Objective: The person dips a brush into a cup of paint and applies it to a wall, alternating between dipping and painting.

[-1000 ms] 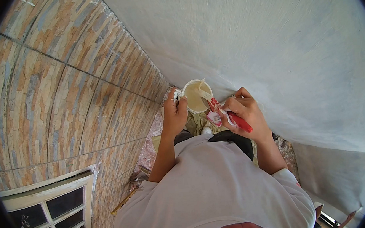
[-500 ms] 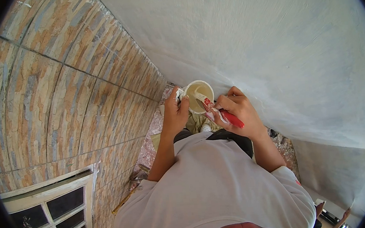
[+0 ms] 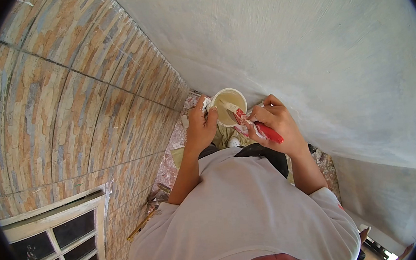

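Cup (image 3: pixel 229 106) raised slightly, cream paint inside, red-handled brush (image 3: pixel 253 123) dipped

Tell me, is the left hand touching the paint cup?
Touching. The head view shows the left hand with fingers wrapped over the paint cup rim.

Red-handled brush (image 3: pixel 254 125) in paint cup (image 3: pixel 229 106)

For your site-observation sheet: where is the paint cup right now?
In the head view, the paint cup sits centre frame, gripped at its rim by the left hand, with the right hand's red-handled brush dipped in, near the grey wall.
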Available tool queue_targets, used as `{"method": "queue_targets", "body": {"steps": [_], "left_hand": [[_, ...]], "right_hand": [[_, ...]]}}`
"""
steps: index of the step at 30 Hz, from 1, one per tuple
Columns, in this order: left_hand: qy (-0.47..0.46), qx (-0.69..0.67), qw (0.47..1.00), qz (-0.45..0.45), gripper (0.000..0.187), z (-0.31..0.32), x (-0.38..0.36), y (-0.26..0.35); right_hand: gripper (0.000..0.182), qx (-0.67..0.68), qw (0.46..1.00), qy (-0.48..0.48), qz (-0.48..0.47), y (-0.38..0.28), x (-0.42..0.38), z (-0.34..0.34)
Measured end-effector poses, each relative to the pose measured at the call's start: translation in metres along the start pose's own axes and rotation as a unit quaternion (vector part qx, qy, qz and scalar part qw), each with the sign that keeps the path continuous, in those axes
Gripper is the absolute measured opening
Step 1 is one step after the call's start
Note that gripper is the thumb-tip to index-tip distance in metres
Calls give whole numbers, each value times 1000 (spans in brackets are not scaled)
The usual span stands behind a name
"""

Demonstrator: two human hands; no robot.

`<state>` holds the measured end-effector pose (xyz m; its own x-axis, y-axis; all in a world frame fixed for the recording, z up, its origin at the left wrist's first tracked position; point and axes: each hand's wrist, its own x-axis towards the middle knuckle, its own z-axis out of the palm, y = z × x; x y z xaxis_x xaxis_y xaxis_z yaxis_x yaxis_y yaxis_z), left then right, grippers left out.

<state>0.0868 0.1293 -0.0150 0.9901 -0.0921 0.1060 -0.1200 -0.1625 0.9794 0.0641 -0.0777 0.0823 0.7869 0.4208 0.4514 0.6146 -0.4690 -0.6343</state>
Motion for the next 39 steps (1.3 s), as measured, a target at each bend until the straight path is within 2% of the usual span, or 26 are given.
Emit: {"method": "queue_targets", "body": {"steps": [3,6,14,17,19,23,25,27,29,30,32,33,35,36,37,39], "left_hand": [[-13,-15,999,-36,39,-1,0,6],[-24,-40,998,-35,38,-3,1,9],[-26,-8,998,-61,35,-4,-5,1],[-18,-33,998,-55,31,-3,-6,5],[-20,-52,997,-48,28,-4,-5,10],[-15,-68,994,-79,26,-5,-6,12],[3,-78,993,-88,28,-6,-6,11],[13,-68,992,-109,32,-6,-6,7],[19,-70,993,-96,34,-5,-5,4],[22,-70,994,-85,36,-4,-4,2],[28,-70,993,-93,38,-5,-4,-5],[30,-69,992,-105,39,-5,-4,-6],[39,-83,990,-103,41,-5,-3,-4],[44,-97,989,-101,43,-4,-4,-4],[48,-99,989,-101,43,-6,-4,-6],[37,-80,990,-112,46,-7,-4,-13]], "right_hand": [[16,5,1000,19,21,4,-4,4],[14,33,997,42,51,7,-4,7],[16,91,982,76,147,18,-13,17],[18,155,966,73,193,21,-17,18],[23,262,928,98,245,17,-18,16],[26,298,908,160,247,37,-35,24],[27,355,864,222,279,35,-39,21],[25,356,861,227,285,36,-42,23],[23,387,824,280,306,35,-41,26],[23,387,826,277,302,36,-41,30],[20,437,740,372,350,40,-43,39],[20,437,743,369,348,41,-46,40],[19,491,686,351,405,41,-54,42],[19,527,666,341,403,48,-61,47],[19,526,669,337,403,51,-65,53],[17,616,611,335,368,56,-73,59]]}}
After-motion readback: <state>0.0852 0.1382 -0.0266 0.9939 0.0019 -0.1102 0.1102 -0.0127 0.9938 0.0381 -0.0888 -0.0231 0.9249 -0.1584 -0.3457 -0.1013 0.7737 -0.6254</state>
